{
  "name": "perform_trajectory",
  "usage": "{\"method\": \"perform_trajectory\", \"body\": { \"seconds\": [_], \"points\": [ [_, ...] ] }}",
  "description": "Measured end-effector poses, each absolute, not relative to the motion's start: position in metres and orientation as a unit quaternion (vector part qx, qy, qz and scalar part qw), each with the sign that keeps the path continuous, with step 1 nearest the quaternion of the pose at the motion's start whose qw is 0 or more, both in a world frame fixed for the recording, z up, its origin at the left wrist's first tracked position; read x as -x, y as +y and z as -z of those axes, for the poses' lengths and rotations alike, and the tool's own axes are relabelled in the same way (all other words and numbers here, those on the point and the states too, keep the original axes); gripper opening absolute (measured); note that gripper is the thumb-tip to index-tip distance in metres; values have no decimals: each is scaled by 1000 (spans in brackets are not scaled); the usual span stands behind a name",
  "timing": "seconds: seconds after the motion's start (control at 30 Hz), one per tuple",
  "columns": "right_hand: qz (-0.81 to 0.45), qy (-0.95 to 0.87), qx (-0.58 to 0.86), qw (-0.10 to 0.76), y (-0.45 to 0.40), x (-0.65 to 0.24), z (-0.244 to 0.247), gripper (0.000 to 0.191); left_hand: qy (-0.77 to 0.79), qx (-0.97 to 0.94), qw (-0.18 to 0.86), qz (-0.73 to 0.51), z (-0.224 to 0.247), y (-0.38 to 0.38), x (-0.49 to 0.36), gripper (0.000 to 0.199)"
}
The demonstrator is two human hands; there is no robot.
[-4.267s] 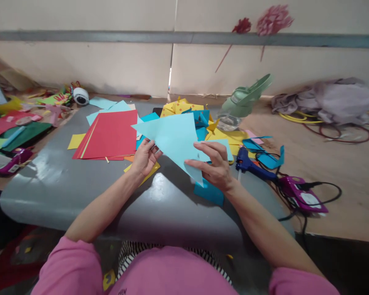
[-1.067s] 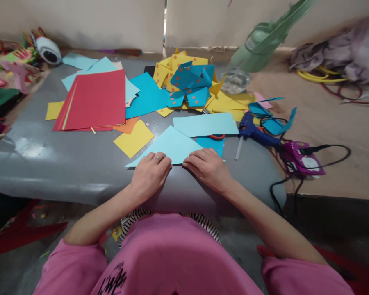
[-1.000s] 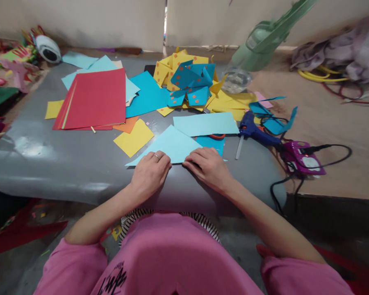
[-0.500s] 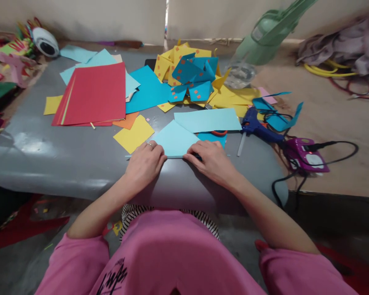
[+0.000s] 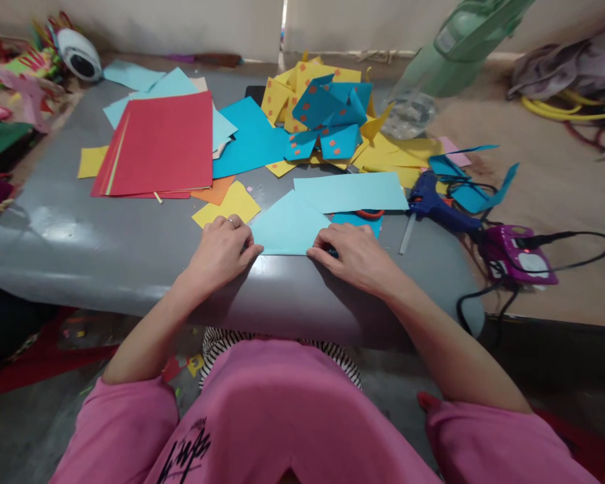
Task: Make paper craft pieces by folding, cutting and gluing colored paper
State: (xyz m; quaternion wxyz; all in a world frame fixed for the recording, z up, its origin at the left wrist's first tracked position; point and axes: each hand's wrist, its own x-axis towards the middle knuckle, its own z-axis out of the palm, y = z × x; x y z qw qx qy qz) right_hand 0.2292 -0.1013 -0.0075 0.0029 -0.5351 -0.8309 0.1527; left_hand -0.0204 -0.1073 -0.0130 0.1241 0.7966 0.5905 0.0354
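A light blue sheet of paper (image 5: 291, 228), its visible part a triangle, lies at the near side of the grey table (image 5: 146, 249). My left hand (image 5: 226, 247) pinches the left end of its near edge, thumb and fingers together. At the right end of that edge, my right hand (image 5: 351, 254) has its fingers curled and thumb pressed on the paper. A small dark object shows beneath the right fingers; I cannot make out what it is. Both outer corners of the sheet are hidden under the hands. Beyond the sheet lies a light blue paper strip (image 5: 350, 192).
Red sheets (image 5: 164, 144) are stacked at the left, by a yellow piece (image 5: 234, 205). Folded blue and yellow paper shapes (image 5: 327, 107) stand at the back. On the right are a blue glue gun (image 5: 441, 205), a purple power box (image 5: 519, 255) with cables, and a green bottle (image 5: 451, 60).
My hands have spread a little apart along the near edge. The thin paper ends that stuck out past both hands no longer show. The whole view has shifted slightly.
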Motion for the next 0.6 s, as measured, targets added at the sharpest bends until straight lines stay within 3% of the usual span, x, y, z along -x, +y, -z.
{"method": "perform_trajectory", "body": {
  "seconds": [0.6],
  "points": [
    [-167, -823, 542, 26, -98, -255, 15, 35, 608, -784, 103, -66, 24, -109, 39, 29]
  ]
}}
